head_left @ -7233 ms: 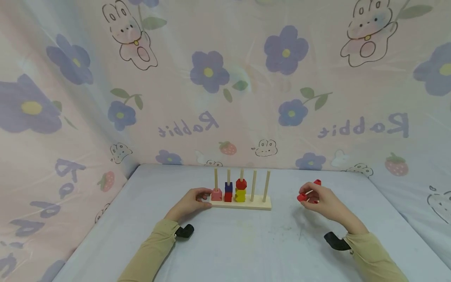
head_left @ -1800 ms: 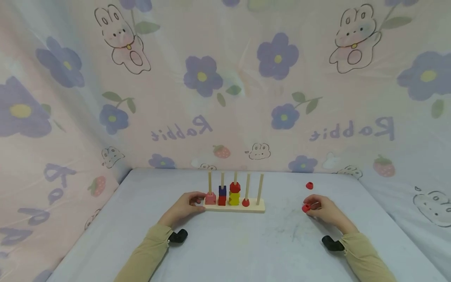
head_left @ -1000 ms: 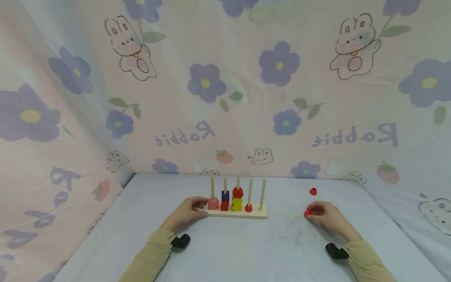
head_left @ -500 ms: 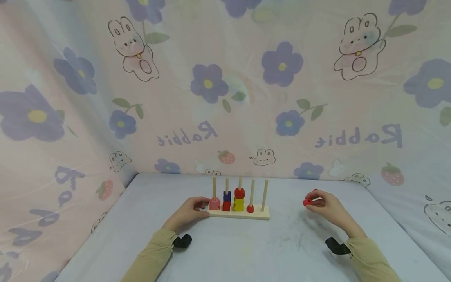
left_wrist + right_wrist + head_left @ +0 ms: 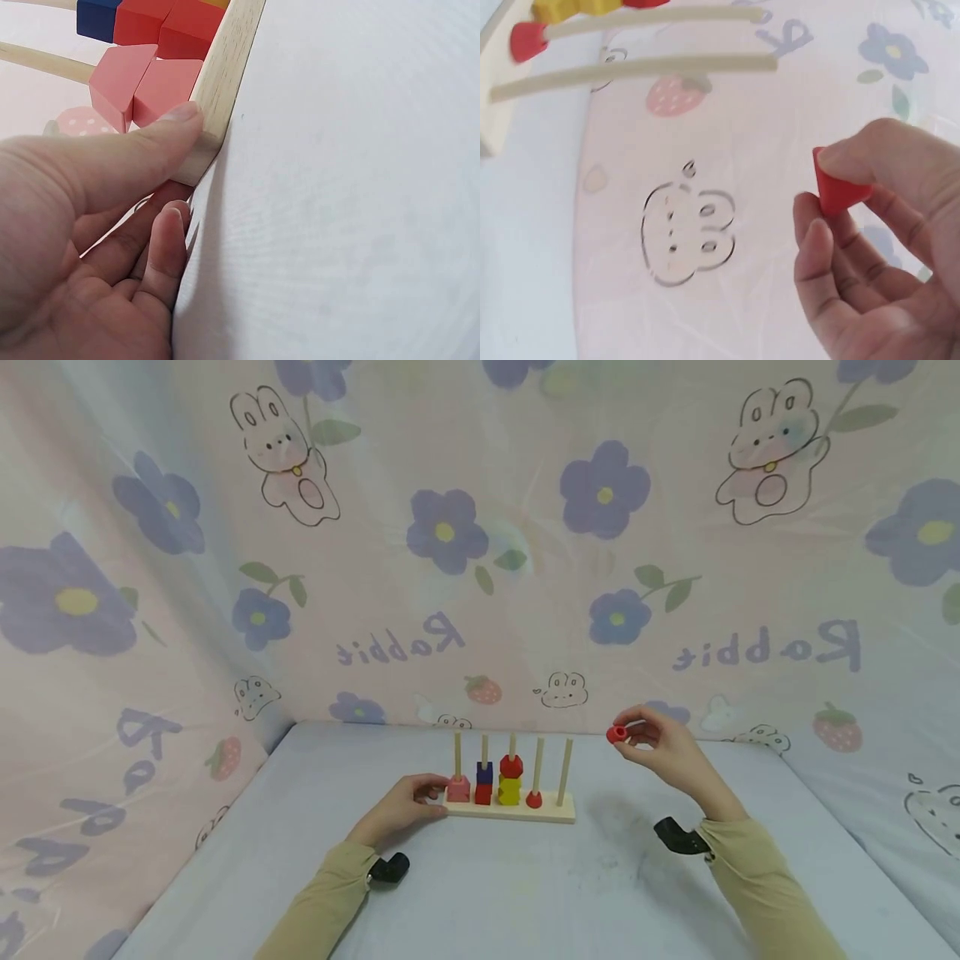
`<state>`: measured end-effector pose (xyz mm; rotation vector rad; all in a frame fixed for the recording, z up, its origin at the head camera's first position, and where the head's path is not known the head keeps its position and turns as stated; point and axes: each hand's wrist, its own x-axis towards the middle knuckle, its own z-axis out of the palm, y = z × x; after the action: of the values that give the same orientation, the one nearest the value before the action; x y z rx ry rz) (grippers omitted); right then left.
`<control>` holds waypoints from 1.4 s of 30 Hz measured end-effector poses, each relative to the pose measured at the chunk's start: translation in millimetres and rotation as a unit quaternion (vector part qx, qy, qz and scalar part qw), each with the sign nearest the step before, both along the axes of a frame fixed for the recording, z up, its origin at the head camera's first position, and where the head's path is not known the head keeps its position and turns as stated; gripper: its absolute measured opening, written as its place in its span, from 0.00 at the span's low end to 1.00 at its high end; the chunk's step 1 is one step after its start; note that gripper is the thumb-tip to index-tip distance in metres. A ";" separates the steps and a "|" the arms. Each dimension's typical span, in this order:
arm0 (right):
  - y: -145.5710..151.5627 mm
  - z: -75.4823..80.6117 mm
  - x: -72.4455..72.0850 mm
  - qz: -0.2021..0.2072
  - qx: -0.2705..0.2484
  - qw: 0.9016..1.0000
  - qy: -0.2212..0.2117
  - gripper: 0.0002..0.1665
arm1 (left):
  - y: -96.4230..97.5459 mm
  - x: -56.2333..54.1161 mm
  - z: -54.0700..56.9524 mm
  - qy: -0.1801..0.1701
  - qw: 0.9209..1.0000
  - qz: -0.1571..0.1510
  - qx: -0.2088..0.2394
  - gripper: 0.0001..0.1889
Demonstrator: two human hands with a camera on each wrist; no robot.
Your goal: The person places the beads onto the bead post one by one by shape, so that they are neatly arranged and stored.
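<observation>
My left hand (image 5: pixel 405 806) grips the left end of a wooden peg stand (image 5: pixel 525 812); in the left wrist view its thumb (image 5: pixel 176 124) lies on the base edge. Pink blocks (image 5: pixel 458 790) sit on the nearest peg, then a blue block (image 5: pixel 484 772) over a red one, then yellow pieces (image 5: pixel 510 791) under a red one. A red cone bead (image 5: pixel 534 799) is at the foot of the fourth peg. Up in the air, right of the stand, my right hand (image 5: pixel 663 747) pinches another red cone bead (image 5: pixel 840 184) between thumb and fingers, its hole showing in the head view.
The rightmost peg (image 5: pixel 565 772) is bare. A white-covered table (image 5: pixel 495 893) carries the stand, with a printed curtain (image 5: pixel 525 593) rising at its back edge. Black wrist cameras (image 5: pixel 390 867) sit at both sleeves.
A red cone bead has come onto the fourth peg since the oldest frame. My right hand has lifted another off the table, up and leftward; the loose bead behind it is out of sight.
</observation>
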<state>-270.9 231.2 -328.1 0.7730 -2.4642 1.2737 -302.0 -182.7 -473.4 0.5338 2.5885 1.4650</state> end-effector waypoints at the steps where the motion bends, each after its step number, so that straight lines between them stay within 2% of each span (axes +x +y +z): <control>1: -5.2 4.0 0.3 0.008 -0.006 1.000 0.002 0.16 | 0.1 -0.2 0.0 -0.002 1.000 0.001 0.001 0.25; 8: -23.5 -2.1 -23.0 0.052 -0.053 0.997 0.004 0.18 | 0.0 0.2 2.1 -0.013 1.000 0.006 -0.003 0.25; 13: -40.8 -3.9 -30.6 0.059 -0.072 0.996 -0.007 0.20 | -1.1 -0.9 2.6 -0.012 1.000 0.008 -0.007 0.25; 17: -55.7 0.3 -26.9 0.060 -0.077 0.995 -0.008 0.21 | -1.1 -2.0 2.3 -0.010 1.000 0.008 -0.009 0.24; 23: -71.5 5.5 -17.9 0.073 -0.068 0.995 -0.018 0.18 | -0.8 -1.6 2.0 -0.014 1.000 0.007 -0.002 0.24; 33: -83.0 3.0 -16.8 0.098 -0.052 0.993 -0.038 0.16 | -0.4 -1.9 2.3 -0.003 1.000 0.004 -0.001 0.24; 39: -87.2 -1.1 -16.4 0.092 -0.030 0.994 -0.042 0.15 | -0.7 -1.7 2.4 -0.009 1.000 0.005 -0.001 0.24; 42: -87.4 -6.5 -17.3 0.083 -0.034 0.994 -0.058 0.14 | -0.5 -1.2 2.7 -0.008 1.000 0.004 -0.002 0.24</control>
<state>-288.2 143.8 -334.6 0.9275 -2.4739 1.4941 -303.3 -183.2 -470.7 0.5103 2.5834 1.4594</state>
